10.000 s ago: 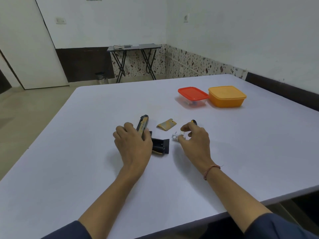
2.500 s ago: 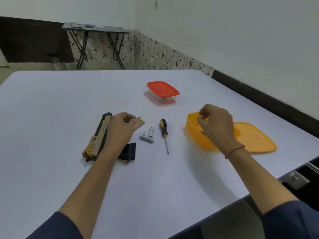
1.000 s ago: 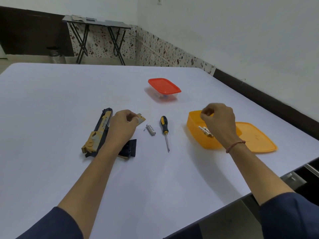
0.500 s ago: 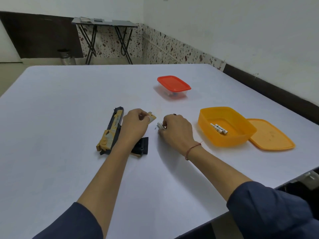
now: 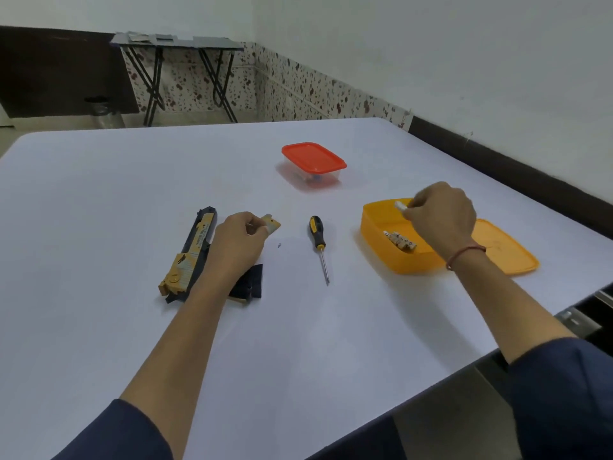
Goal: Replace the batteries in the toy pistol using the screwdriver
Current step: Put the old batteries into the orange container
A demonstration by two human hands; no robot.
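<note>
**White table, battery change: items at this moment**

Pale work table [image 5: 99, 200] in a white-walled room with a speckled skirting; folding side table [image 5: 175, 44] against the far wall.

- Toy pistol [image 5: 194, 247]: black and yellow, lying flat on the table left of centre, barrel pointing away from the person. Its dark grip end [image 5: 250, 283] shows below the left wrist; whether any cell sits in it cannot be told.
- Left hand [image 5: 237, 244]: resting on the pistol, fingers curled loosely, pinching nothing that can be seen.
- Battery cover [image 5: 271, 224]: small yellow piece lying just beyond the left fingertips.
- Screw [image 5: 279, 245]: tiny dark speck on the table between pistol and screwdriver.
- Screwdriver [image 5: 317, 242]: black-and-yellow handle, shaft pointing toward the person, lying free, untouched.
- Orange container [image 5: 378, 234]: open, right of the screwdriver; several used batteries [image 5: 399, 241] lie inside.
- Orange lid [image 5: 510, 250]: flat on the table, touching the container's right side.
- Right hand [image 5: 442, 215]: held over the open container, thumb and fingers pinching one small white battery [image 5: 399, 205] above its far rim; a red thread band circles the wrist.
- Red-lidded box [image 5: 313, 159]: clear body, closed, farther back, well apart from both hands.
</note>
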